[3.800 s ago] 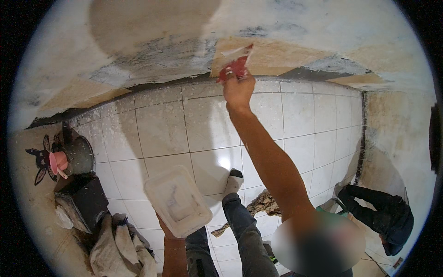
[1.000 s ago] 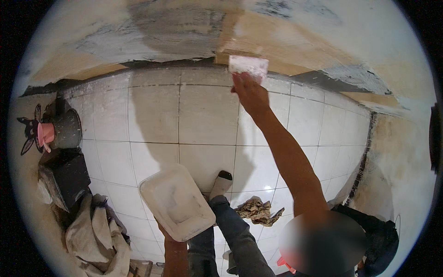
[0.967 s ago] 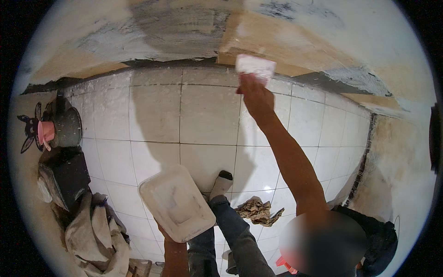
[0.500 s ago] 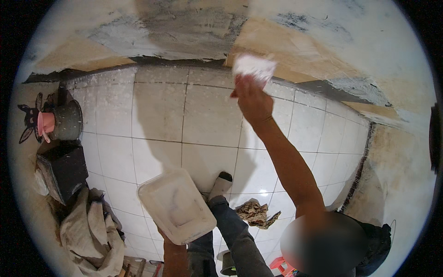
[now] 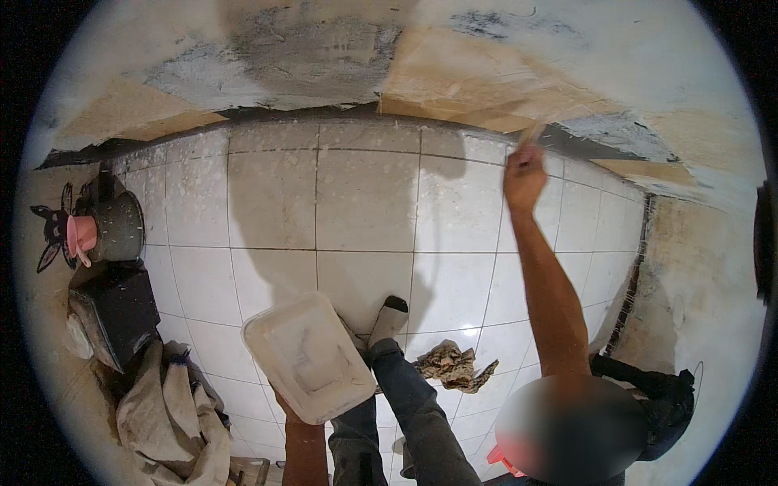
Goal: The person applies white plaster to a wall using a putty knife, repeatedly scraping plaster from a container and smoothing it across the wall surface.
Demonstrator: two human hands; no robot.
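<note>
My right hand point(image 5: 525, 166) is stretched far forward to the foot of the wall point(image 5: 462, 73). Its fingers are closed on a thin flat spreader point(image 5: 532, 134), now turned nearly edge-on and smeared by motion. At the lower middle, my left hand point(image 5: 285, 408) supports a shallow off-white plastic container point(image 5: 279, 317) from its near left side, the fingers mostly hidden beneath it. Pale smears and a greyish patch show on the container's bottom. The wall carries white coating, rough grey patches and bare tan areas.
White floor tiles point(image 5: 365, 211) speckled with splashes run up to the wall. A crumpled patterned cloth point(image 5: 450, 364) lies right of my socked foot point(image 5: 391, 317). Along the left stand a grey bucket point(image 5: 121, 227), a pink dipper point(image 5: 83, 235), a dark box point(image 5: 121, 312) and draped beige fabric point(image 5: 170, 421).
My right hand has moved to the right along the wall's foot. The spreader, earlier showing its broad white-covered face, has turned nearly edge-on. The container has stayed almost in place.
</note>
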